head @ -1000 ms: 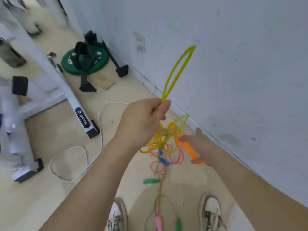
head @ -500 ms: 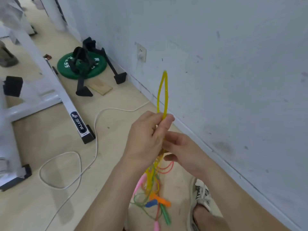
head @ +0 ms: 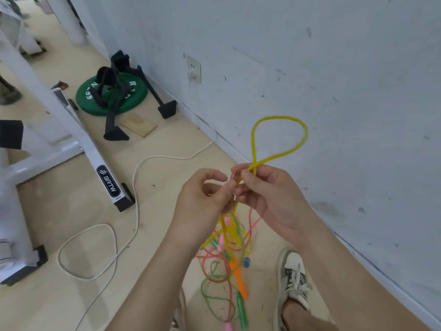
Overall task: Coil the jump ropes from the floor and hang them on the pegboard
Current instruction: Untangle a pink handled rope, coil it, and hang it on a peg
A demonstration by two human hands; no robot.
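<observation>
Pinching the yellow jump rope point(head: 303, 132) between thumb and forefinger where its two strands cross, your right hand point(head: 272, 197) holds a rounded loop standing above the knuckles, in front of the wall point(head: 334, 68). Your left hand point(head: 200, 201) sits just beside it, fingers curled close to the same strands. Whether it actually clamps the rope I cannot tell, since the fingers hide the contact. Below both hands the yellow cord drops into a tangle point(head: 222, 266) of pink, red and green ropes, with an orange handle point(head: 238, 278) and a green handle point(head: 241, 309) low near the floor beside your shoe point(head: 294, 275). The cord looks light, thin, limp and rather slick, so it will likely slide through a loose pinch and spring out of a coil. Take hold at the crossing, gather each new turn there, and free the yellow strand from the tangle before winding on. The handles look like the only stiff parts and the surest grip. Farther out a white cable point(head: 137, 211) snakes past a white equipment frame point(head: 105, 177); beyond lie a green weight plate point(head: 90, 101) and a wall socket point(head: 193, 72). No pegboard is in view.
</observation>
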